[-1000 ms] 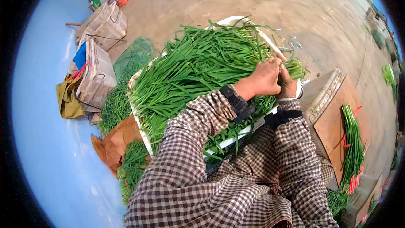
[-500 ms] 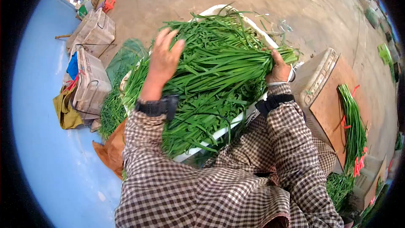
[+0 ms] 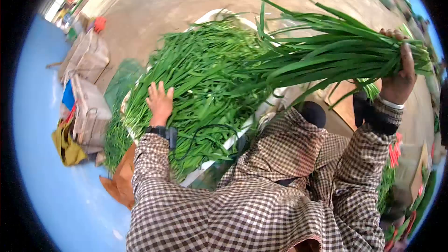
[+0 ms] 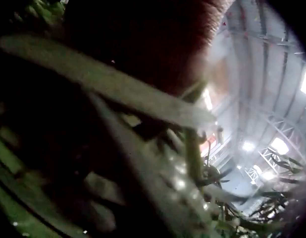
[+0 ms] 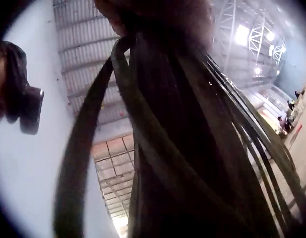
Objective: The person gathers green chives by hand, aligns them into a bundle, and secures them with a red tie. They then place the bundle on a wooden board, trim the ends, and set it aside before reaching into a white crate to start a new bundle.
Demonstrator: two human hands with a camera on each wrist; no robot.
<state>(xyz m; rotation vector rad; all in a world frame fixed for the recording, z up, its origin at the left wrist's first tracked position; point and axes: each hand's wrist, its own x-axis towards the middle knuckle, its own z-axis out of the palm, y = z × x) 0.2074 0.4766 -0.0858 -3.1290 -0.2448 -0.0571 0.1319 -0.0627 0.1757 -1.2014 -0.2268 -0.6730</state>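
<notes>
While the loose heap of green leaves (image 3: 196, 74) lies to the left in a white-rimmed container (image 3: 205, 164), the gathered bunch (image 3: 340, 51) is up at the right, in the person's right hand (image 3: 397, 81). Its long axis runs roughly left to right: the pale stem ends poke out just right of that hand, and the leaf tips fan leftward, over the container's right side and part of the heap. The right fingers are curled round the bunch close to the stem ends, leaving most of its length free. The left hand (image 3: 160, 105) is well apart from that grip and nearer the heap's left side, its fingers spread wide and gripping nothing; whether they touch the leaves beneath cannot be told.
</notes>
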